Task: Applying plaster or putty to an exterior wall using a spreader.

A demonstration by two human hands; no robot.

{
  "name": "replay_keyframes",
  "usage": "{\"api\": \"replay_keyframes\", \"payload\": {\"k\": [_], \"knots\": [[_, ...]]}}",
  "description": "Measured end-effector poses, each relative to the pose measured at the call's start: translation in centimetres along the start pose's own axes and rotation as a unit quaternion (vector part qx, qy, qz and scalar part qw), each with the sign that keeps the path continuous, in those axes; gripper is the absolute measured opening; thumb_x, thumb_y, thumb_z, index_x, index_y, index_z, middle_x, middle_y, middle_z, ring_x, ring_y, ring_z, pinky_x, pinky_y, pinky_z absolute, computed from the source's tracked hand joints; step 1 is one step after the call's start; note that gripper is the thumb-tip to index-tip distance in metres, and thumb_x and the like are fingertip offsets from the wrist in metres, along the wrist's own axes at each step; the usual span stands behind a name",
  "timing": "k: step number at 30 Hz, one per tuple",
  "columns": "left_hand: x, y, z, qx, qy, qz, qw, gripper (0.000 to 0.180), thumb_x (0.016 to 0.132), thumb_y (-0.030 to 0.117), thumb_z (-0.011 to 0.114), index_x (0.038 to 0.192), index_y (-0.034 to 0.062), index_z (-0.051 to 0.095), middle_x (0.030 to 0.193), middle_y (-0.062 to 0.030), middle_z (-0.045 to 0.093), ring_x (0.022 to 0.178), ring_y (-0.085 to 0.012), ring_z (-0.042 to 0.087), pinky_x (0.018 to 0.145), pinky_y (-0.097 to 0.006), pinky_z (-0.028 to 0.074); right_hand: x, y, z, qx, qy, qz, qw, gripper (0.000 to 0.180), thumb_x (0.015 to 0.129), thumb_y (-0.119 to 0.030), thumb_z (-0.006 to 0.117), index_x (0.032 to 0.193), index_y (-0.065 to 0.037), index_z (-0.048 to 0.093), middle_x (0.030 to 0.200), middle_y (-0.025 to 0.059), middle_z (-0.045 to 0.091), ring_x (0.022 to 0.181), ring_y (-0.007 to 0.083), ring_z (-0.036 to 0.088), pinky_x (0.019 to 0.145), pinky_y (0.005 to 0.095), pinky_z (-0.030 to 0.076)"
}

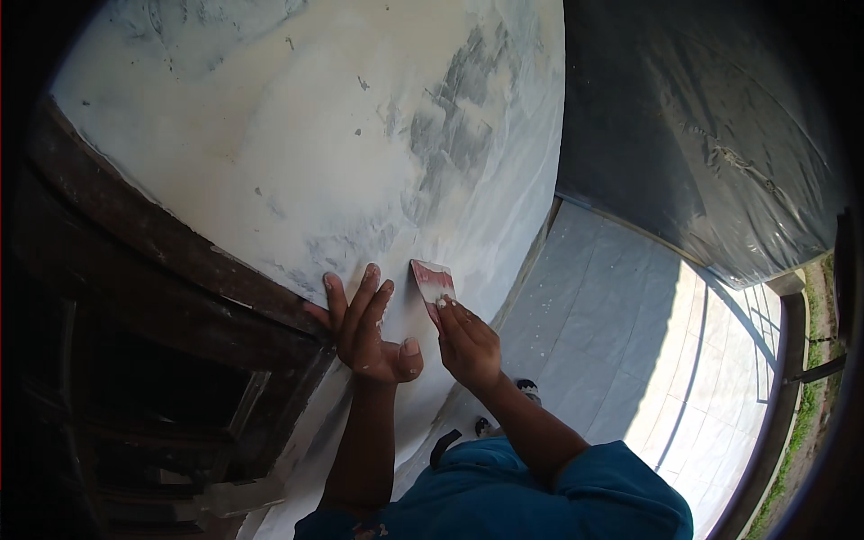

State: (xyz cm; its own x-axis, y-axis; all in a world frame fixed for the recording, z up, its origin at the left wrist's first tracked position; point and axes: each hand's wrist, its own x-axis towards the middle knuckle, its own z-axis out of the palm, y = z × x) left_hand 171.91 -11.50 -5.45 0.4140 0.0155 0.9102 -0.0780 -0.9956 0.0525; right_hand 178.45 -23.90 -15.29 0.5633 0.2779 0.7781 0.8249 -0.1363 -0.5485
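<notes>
My right hand [470,349] grips a flat putty scraper [432,277], its reddish blade smeared with white and its tip at the wall. White filler spots the fingers of that hand. My left hand [367,333], just to the left, has its fingers spread and raised by the wall, next to the dark wooden frame; it holds nothing. Whether its fingertips press on the wall I cannot tell. The wall [306,144] is coated in patchy white and cream filler, with grey patches [454,117] showing through.
A dark wooden door frame [180,234] runs along the left, with glazed panels below. Dark plastic sheeting [720,135] hangs at the right. Below lies a tiled floor [585,306], partly sunlit and speckled white near the wall. A strip of grass [814,387] borders the far right.
</notes>
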Motion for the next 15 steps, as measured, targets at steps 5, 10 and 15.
{"api": "replay_keyframes", "payload": {"k": [5,10,15], "knots": [[0.2,0.4,-0.3,-0.003,-0.009,-0.012,1.0,0.066,0.095,0.048,0.035,0.12,-0.005,0.064,0.128,-0.0217,0.065,0.147,-0.0412,0.03,0.122,-0.054,-0.007,1.2,0.2,-3.1,0.006,0.026,0.045,0.999,0.035,0.082,0.005,0.067,0.117,0.001,0.067,0.104,0.0184,0.072,0.09,0.0317,0.073,0.078,0.0373,0.059],[0.3,0.2,0.1,-0.02,0.005,-0.013,1.0,0.068,0.096,0.05,0.032,0.119,-0.0053,0.065,0.128,-0.0219,0.065,0.146,-0.0408,0.032,0.122,-0.054,-0.006,9.4,1.3,-3.1,-0.024,0.097,0.013,0.995,0.038,0.082,0.005,0.066,0.12,0.002,0.066,0.105,0.0192,0.071,0.09,0.0324,0.072,0.078,0.036,0.059],[0.4,0.4,-0.1,-0.049,0.013,-0.017,0.999,0.071,0.098,0.05,0.028,0.118,-0.0077,0.064,0.126,-0.023,0.065,0.144,-0.0433,0.034,0.122,-0.055,-0.004,1.0,-1.9,0.8,0.013,-0.044,-0.049,0.998,0.042,0.079,0.001,0.069,0.12,0.004,0.064,0.116,0.0204,0.069,0.104,0.0316,0.07,0.089,0.0365,0.058]]}}
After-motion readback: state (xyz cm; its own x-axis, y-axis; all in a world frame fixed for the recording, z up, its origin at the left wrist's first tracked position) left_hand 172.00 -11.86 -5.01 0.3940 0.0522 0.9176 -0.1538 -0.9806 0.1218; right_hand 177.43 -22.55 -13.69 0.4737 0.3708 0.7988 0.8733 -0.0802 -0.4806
